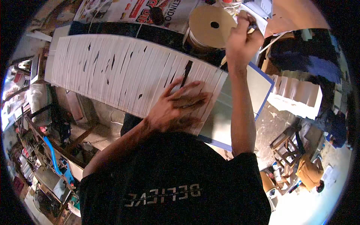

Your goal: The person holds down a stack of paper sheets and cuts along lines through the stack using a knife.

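Fingers of the left hand (168, 112) are spread over a long row of pale strips (80, 67), slightly blurred. In the head view, I see the right hand (242, 47) up beside a large cardboard spool (202, 30); its fingers look curled closed on a slim pointed tool (224, 60), aimed down toward the row's right-hand end. The strips lie side by side, stretching from far left to just past the left hand. I judge the row well advanced: dark slits show between some strips, the widest near the left fingertips, and a blue-edged board (260, 93) extends beyond the last strip.
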Action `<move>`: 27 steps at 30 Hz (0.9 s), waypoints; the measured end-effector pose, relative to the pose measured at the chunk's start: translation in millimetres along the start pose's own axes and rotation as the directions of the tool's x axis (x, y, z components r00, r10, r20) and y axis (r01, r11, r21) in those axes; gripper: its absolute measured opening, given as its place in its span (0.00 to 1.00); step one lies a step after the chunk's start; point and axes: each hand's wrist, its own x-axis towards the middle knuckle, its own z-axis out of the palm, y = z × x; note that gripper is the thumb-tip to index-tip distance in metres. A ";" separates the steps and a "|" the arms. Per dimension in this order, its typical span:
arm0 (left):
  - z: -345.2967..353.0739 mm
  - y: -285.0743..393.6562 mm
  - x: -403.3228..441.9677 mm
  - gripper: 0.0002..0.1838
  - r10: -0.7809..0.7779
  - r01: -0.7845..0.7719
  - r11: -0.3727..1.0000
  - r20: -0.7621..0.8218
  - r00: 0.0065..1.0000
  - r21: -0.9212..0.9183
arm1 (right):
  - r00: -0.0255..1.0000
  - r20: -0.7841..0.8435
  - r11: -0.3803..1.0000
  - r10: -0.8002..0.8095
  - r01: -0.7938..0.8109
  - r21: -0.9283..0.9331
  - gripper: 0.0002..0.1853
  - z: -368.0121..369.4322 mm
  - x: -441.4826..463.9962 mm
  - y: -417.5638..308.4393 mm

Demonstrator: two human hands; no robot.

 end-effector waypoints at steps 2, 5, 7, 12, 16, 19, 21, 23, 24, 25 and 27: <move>1.7 -1.9 -0.8 0.30 0.020 -0.020 1.000 -0.025 0.999 -0.007 | 0.985 0.008 0.985 0.170 -0.170 -0.008 0.14 -10.3 5.6 -1.7; 1.2 -1.2 -2.5 0.30 0.031 -0.031 0.999 -0.028 0.999 -0.009 | 0.928 -0.043 0.929 0.369 -0.369 -0.003 0.17 -5.9 5.7 -20.2; 0.6 2.4 -1.3 0.31 0.033 -0.033 0.999 -0.013 0.999 -0.002 | 0.940 -0.037 0.939 0.338 -0.340 -0.050 0.19 -8.4 4.2 -12.0; -1.0 7.4 1.9 0.33 0.004 -0.003 1.000 -0.043 0.999 0.019 | 1.000 0.000 1.000 0.026 -0.026 -0.004 0.12 -6.7 -3.7 9.0; 11.2 -3.0 -5.4 0.32 0.001 0.002 0.999 -0.080 0.997 0.037 | 0.957 -0.057 0.959 0.284 -0.282 0.039 0.12 -27.0 4.1 14.4; 5.2 -3.7 -8.2 0.32 -0.006 0.008 0.999 -0.032 0.999 0.053 | 0.876 -0.098 0.870 0.472 -0.445 0.211 0.17 -12.0 31.8 -68.6; 2.6 -7.3 -6.8 0.32 0.059 -0.062 0.998 -0.098 0.993 -0.022 | 0.875 -0.018 0.867 0.484 -0.477 0.144 0.18 -15.1 24.9 -75.5; 2.8 -5.7 -6.4 0.33 0.021 -0.025 0.999 -0.100 0.995 -0.042 | 0.893 0.082 0.865 0.443 -0.449 0.225 0.18 -10.8 12.1 -71.6; 3.6 -4.0 -7.6 0.33 -0.021 0.015 0.998 -0.100 0.995 -0.062 | 0.867 0.091 0.838 0.489 -0.496 0.227 0.16 -9.9 9.8 -69.9; 4.5 -3.7 -7.7 0.33 -0.026 0.020 0.997 -0.096 0.995 -0.068 | 0.863 0.092 0.835 0.496 -0.503 0.223 0.16 -8.5 6.2 -70.5; 6.0 -5.5 -6.1 0.34 -0.036 0.032 0.999 -0.097 0.995 -0.040 | 0.844 0.072 0.825 0.531 -0.535 0.182 0.15 -4.2 0.9 -74.7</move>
